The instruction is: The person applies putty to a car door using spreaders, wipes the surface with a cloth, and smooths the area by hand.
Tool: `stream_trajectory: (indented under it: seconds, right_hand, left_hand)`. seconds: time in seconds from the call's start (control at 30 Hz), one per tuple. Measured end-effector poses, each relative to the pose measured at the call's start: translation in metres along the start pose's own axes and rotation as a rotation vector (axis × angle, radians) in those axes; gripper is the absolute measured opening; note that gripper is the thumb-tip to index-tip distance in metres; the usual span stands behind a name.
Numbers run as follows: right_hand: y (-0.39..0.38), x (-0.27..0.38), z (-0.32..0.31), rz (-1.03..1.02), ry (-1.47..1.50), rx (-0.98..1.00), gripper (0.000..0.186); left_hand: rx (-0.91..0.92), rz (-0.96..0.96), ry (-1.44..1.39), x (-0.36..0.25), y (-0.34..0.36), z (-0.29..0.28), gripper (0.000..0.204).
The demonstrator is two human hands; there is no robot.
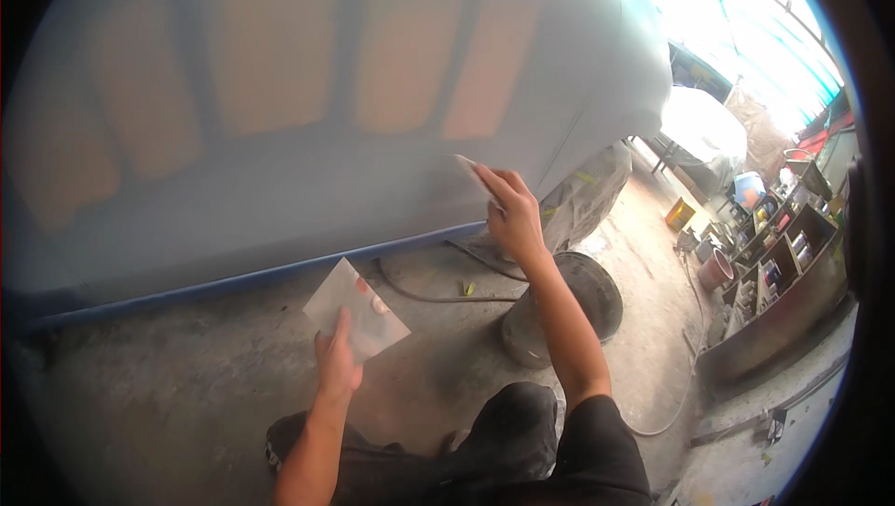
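My right hand (511,212) is raised at arm's length, fingers closed in a pinch around a small flat spreader (469,171). The blade's pale edge projects up and to the left of my fingertips and sits against the lower part of the vehicle body panel (308,170); whether it presses flat I cannot tell.

My left hand (337,361) is lower and nearer my body. Its fingers are curled beneath a thin square mixing board (355,311), with the thumb laid on top, so the board is clamped at its near corner. The board is tilted, pale and glossy, with a small pinkish dab of filler (377,304) on its upper face.

The panel fills the upper left of the view. It is dull blue-grey, with several broad tan patches (401,49) set side by side. A darker blue sill (233,279) runs along its bottom edge.

Below lies the concrete floor (168,385). A round bucket (564,305) stands just beside my right forearm, and a dark hose (438,298) curves across the floor near it.
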State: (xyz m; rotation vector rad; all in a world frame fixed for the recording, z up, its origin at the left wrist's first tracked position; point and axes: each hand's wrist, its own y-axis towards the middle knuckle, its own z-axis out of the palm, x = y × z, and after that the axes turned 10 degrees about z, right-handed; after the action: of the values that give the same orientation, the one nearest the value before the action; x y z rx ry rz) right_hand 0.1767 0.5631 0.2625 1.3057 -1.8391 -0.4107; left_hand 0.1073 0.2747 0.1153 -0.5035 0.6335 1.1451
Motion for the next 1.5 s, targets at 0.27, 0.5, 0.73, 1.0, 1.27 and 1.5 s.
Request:
stream_trajectory:
  seconds: [0.27,0.5,0.73,1.0,1.27,1.5]
  right_hand:
    - [-0.130,0.060,0.010,0.138,0.544,0.544,0.065]
    - [-0.132,0.032,0.014,0.059,0.253,0.668,0.062]
    - [-0.087,0.087,-0.005,0.001,0.515,0.520,0.049]
    - [-0.107,0.048,0.047,-0.472,-0.089,0.584,0.049]
    - [-0.143,0.046,0.046,-0.469,-0.115,0.977,0.048]
    - [-0.125,0.085,0.018,-0.135,0.458,0.363,0.041]
  left_hand:
    - [0.013,0.144,0.291,0.030,-0.008,0.006,0.042]
    - [0.119,-0.474,-0.590,0.014,0.007,0.023,0.037]
    - [-0.157,-0.544,-0.407,-0.016,0.011,0.036,0.036]
    - [0.147,0.161,0.695,0.004,0.000,0.019,0.058]
    - [-0.137,0.037,0.154,0.018,0.013,0.000,0.054]
    - [-0.019,-0.190,-0.280,0.004,0.015,-0.003,0.052]
